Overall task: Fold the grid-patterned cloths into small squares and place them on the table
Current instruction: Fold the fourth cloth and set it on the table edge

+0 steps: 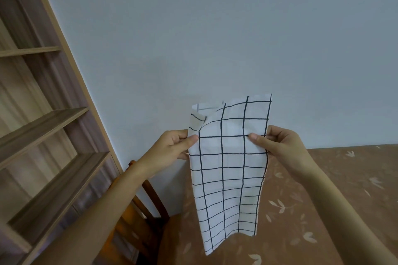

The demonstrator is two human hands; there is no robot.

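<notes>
Head view: a white cloth (228, 170) printed with a dark grid is held up in the air between the two hands, in front of a pale wall (215, 28). Its left edge is pinched by the left hand (172, 146), with the thumb laid on the near face and the fingers curled behind; its right edge is pinched in the same manner by the right hand (280, 144). Above the hands, the upper left corner of the cloth is seen curled over; below them, the cloth hangs down in a narrowing strip, apart from the table. Under and to the right of the right hand, a table (323, 200) covered in a brown leaf-patterned cover is shown. Below the left forearm, a wooden chair (150, 211) is visible, and further left a wooden shelf unit (43, 135).
</notes>
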